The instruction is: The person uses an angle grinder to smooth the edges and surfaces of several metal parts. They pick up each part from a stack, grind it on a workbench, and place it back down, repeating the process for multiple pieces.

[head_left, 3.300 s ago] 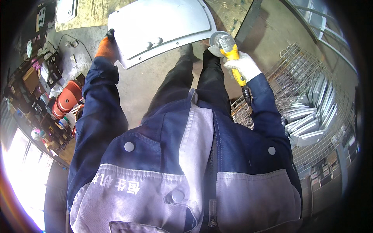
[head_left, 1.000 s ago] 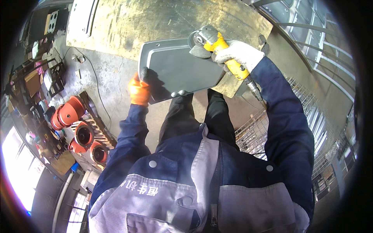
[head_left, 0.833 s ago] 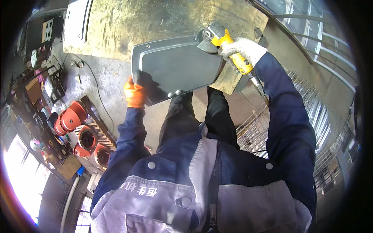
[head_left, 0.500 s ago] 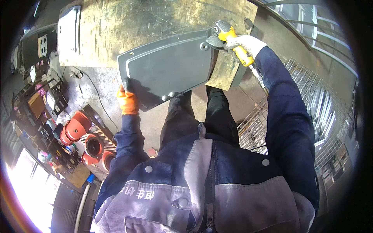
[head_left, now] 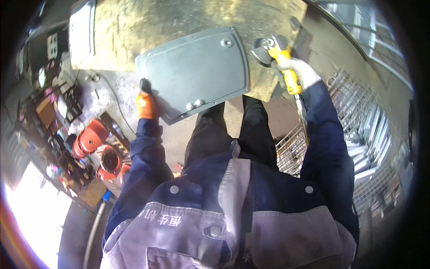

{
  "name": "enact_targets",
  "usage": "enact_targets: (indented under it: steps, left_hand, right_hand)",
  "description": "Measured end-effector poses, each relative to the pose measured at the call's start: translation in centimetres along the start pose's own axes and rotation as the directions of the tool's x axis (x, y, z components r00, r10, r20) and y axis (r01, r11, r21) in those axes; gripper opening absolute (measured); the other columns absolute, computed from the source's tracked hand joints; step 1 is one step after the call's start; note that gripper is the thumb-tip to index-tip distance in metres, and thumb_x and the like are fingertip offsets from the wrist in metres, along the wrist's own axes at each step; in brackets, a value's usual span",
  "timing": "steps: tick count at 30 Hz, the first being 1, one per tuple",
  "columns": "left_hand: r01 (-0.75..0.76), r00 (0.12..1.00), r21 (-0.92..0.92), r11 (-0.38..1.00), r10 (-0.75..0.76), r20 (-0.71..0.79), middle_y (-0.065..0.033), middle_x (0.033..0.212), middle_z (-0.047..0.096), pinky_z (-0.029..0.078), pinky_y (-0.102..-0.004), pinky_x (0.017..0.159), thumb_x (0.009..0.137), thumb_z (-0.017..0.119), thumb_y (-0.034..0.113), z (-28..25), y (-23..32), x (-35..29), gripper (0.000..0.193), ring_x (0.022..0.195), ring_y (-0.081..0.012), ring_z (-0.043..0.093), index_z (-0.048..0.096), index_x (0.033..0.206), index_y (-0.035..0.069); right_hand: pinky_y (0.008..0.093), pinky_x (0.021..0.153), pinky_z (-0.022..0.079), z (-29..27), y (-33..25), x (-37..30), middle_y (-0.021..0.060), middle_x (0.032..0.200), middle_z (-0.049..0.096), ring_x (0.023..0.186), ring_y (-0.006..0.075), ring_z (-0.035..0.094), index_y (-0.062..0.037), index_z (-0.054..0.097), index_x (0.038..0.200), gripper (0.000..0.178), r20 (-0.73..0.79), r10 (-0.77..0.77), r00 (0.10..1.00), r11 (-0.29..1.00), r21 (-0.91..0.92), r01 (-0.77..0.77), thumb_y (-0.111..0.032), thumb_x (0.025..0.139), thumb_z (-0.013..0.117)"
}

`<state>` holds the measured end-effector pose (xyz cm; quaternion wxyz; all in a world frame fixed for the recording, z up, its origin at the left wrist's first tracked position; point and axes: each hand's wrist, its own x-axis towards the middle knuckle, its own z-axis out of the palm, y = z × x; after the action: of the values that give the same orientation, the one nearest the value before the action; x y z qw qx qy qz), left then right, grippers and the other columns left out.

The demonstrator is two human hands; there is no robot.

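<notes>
A dark grey moulded panel (head_left: 192,71) with a raised rim lies partly over the near edge of the worn wooden table (head_left: 134,27). It has a round boss near its far right corner and two small domes by its near edge. My left hand (head_left: 146,105), in an orange glove with dark fingertips, is closed on the panel's near left edge. My right hand (head_left: 303,72), in a white glove, is wrapped round a yellow angle grinder (head_left: 291,82). The grinder's disc (head_left: 261,53) is to the right of the panel, apart from it. A metal fitting joins a hose at the grinder's rear.
Orange-red pots (head_left: 94,136) and cluttered shelves stand at the left. A wire mesh cage (head_left: 358,98) holding pale metal bars is on the right. A black cable (head_left: 117,101) runs along the floor. Another light panel (head_left: 82,33) lies at the table's far left.
The grinder has moved right and slightly nearer, off the panel's right corner. The panel has turned and tilted, so its whole right edge shows. My left hand keeps hold of it.
</notes>
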<state>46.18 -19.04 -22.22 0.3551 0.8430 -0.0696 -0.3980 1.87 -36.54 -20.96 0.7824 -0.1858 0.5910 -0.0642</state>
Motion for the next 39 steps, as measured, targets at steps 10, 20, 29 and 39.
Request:
enact_targets:
  steps: [10, 20, 29, 39]
  left_hand:
    - [0.182, 0.887, -0.354, 0.917, 0.002, 0.462, -0.0166, 0.11, 0.064, 0.048, -0.0348, 0.087, 0.079, 0.04, 0.081, -1.5, 5.3, -3.8, 0.101, 0.095, -0.0233, 0.061, 0.05, 0.128, -0.007]
    - [0.106, 0.898, -0.453, 0.885, 0.111, 0.426, -0.0048, 0.079, 0.065, 0.048, -0.0244, 0.061, 0.093, 0.053, 0.05, -1.7, 6.3, 1.4, 0.048, 0.07, -0.0136, 0.058, 0.064, 0.104, 0.005]
    - [-0.035, 0.981, 0.247, 0.968, -0.014, 0.194, -0.0137, 0.071, 0.061, 0.046, -0.0404, 0.061, 0.088, 0.05, 0.062, -2.6, -8.4, 10.1, 0.062, 0.062, -0.027, 0.057, 0.061, 0.084, 0.001]
    - [0.502, 0.851, -0.393, 0.77, -0.522, 0.064, 0.0023, 0.062, 0.046, 0.035, -0.0332, 0.05, 0.08, 0.057, 0.071, -2.8, -23.9, 11.7, 0.058, 0.055, -0.0157, 0.044, 0.058, 0.075, 0.013]
  right_hand:
    - [0.0288, 0.053, 0.052, 11.5, -4.6, -8.5, 0.0093, 0.077, 0.062, 0.057, 0.0176, 0.061, -0.0001, 0.055, 0.104, 0.033, 0.273, -0.086, 0.958, 0.992, -0.068, 0.109, -0.011, 0.077, 0.069]
    - [0.0328, 0.06, 0.055, 13.1, -2.8, -11.7, 0.0116, 0.09, 0.064, 0.07, 0.0207, 0.064, -0.0005, 0.058, 0.11, 0.046, 0.129, -0.183, 0.975, 0.983, 0.002, 0.184, -0.018, 0.07, 0.07]
    - [0.0382, 0.063, 0.059, 7.8, 7.0, -12.3, 0.016, 0.098, 0.065, 0.076, 0.0257, 0.067, -0.0002, 0.053, 0.115, 0.045, -0.229, 0.012, 0.973, 0.952, 0.299, 0.059, -0.013, 0.074, 0.065]
    - [0.0292, 0.056, 0.05, 7.8, 7.1, -4.7, 0.0071, 0.076, 0.061, 0.062, 0.0176, 0.06, -0.0017, 0.059, 0.096, 0.029, -0.099, -0.037, 0.994, 0.999, -0.032, 0.034, -0.014, 0.072, 0.068]
